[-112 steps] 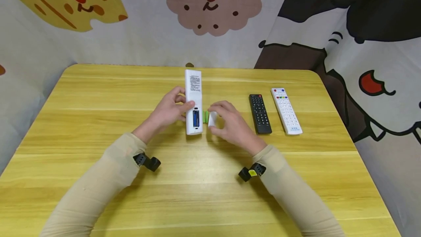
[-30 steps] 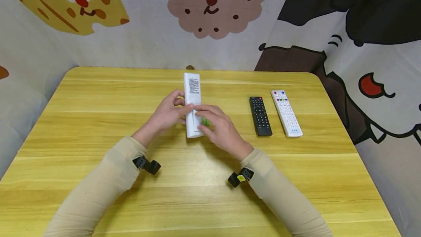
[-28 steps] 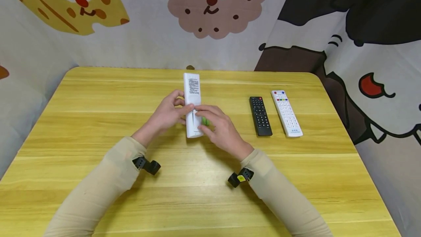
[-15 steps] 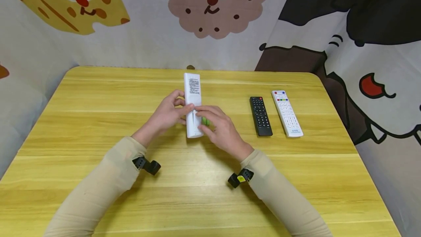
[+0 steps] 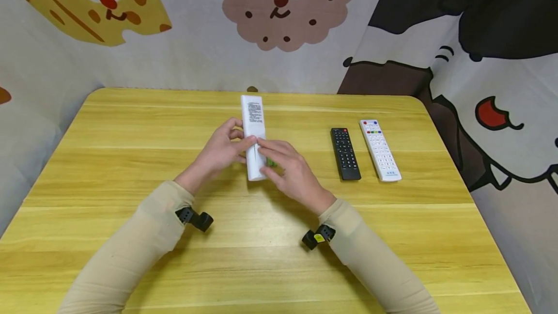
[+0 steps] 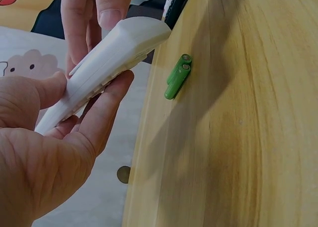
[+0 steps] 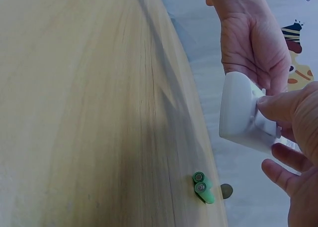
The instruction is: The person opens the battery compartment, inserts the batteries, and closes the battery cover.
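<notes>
A white remote control (image 5: 253,115) is held above the table, its printed back facing up. My left hand (image 5: 224,145) grips it from the left, thumb on the back and fingers beneath, as the left wrist view also shows. My right hand (image 5: 293,167) pinches the white battery cover (image 5: 256,160) over the compartment at the remote's near end. A dark gap line shows along the cover, so it does not sit flush. Batteries inside are hidden. Two green batteries (image 6: 178,77) lie side by side on the table below, mostly covered by my right hand in the head view.
To the right, a black remote (image 5: 345,154) and another white remote (image 5: 380,150) lie buttons up on the wooden table (image 5: 261,265). Cartoon-printed cloth (image 5: 192,52) hangs behind the table's far edge.
My right hand has brought the cover left from beside the remote onto the compartment, hiding the blue batteries seen earlier. In the last half second the remote's far end tilts slightly left.
</notes>
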{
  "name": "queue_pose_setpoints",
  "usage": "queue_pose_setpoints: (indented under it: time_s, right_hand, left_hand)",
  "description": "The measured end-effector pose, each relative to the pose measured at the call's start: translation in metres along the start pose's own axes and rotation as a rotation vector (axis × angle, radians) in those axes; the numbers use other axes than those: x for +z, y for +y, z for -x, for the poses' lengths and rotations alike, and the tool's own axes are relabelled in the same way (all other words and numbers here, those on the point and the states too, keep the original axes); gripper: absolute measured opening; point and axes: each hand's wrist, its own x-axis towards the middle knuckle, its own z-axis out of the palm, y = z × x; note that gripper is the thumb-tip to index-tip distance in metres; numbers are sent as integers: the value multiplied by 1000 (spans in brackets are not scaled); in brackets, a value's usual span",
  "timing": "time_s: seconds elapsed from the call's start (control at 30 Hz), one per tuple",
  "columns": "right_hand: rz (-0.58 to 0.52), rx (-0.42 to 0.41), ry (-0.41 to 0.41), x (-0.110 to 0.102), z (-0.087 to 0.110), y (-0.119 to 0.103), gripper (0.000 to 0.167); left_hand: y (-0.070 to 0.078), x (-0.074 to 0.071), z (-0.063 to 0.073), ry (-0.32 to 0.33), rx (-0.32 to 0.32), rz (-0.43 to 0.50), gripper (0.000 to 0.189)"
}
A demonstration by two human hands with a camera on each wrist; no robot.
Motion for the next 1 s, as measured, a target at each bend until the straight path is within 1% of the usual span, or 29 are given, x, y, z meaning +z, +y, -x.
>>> queue_pose_setpoints:
  time_s: [0.13, 0.33, 0.63, 1.0]
  right_hand:
    - [11, -1, -6, 0, 0, -1, 47]
    - [40, -9, 7, 2, 0, 1, 47]
    - [29, 2, -7, 3, 1, -1, 46]
    - [4, 38, -27, 4, 2, -5, 56]
  left_hand:
    - [0, 0, 0, 3, 9, 6, 32]
    - [2, 1, 1, 12, 22, -18, 32]
    - [1, 1, 3, 13, 29, -31, 32]
    - [1, -1, 6, 5, 50, -15, 35]
